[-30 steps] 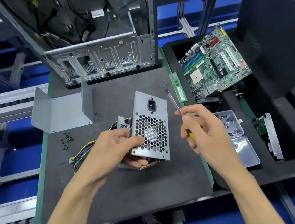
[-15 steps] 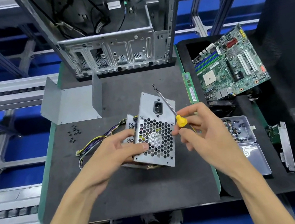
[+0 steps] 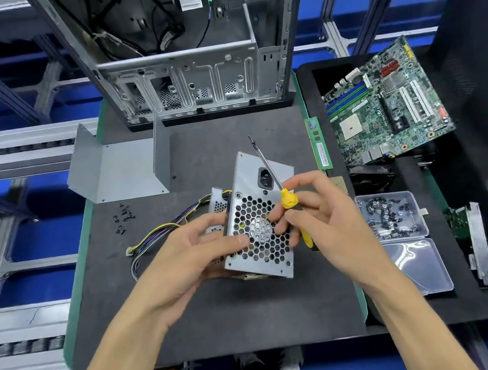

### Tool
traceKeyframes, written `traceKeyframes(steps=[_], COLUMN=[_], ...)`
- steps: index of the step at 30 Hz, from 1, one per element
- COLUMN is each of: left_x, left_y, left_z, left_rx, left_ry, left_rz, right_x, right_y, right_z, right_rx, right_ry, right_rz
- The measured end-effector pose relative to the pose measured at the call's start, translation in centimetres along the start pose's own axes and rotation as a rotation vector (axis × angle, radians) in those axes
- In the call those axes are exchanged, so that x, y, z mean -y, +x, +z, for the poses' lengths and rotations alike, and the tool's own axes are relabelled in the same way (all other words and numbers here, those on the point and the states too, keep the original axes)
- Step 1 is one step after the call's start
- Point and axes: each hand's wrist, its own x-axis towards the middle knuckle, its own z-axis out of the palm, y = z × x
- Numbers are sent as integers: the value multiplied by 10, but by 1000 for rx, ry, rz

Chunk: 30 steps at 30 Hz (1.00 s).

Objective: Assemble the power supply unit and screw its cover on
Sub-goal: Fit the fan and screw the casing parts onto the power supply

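The power supply unit [image 3: 257, 215] is held tilted above the black mat [image 3: 226, 312], in front of the open computer case [image 3: 182, 65], with its perforated fan face turned toward the camera. The left hand [image 3: 190, 256] grasps its left edge, thumb pressed on the grille and fingers wrapped behind; this hold probably steadies the unit for work on the face. The right hand [image 3: 317, 220] is beside the unit's right edge, fingers curled around the yellow-handled screwdriver [image 3: 283, 191], shaft pointing away past the unit's power socket, not engaged with any screw. The bent metal cover [image 3: 122, 167] lies well left of the unit, not yet fitted. Loose screws [image 3: 122, 216] lie near the cover; the screw box [image 3: 392, 217] stands open right of the unit, within reach of the tool hand.
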Motion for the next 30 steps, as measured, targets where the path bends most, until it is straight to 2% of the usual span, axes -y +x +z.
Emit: traceKeyframes(steps=[6,16,24,30], left_x=[2,-1,-4,-1], left_y=[4,1,-1,-2], left_z=[2,1,6,7], left_rx=[-13,-42,-133,-158], left_ry=[-107,-49,124,43], left_rz=[-20,-79,30,72], right_x=[-1,-2,-1,3], right_y=[-1,2,6,7], right_z=[-4,-2,1,1], right_rx=[-6,3,40,86], right_ry=[40,87,64,11], right_rz=[19,31,33,34])
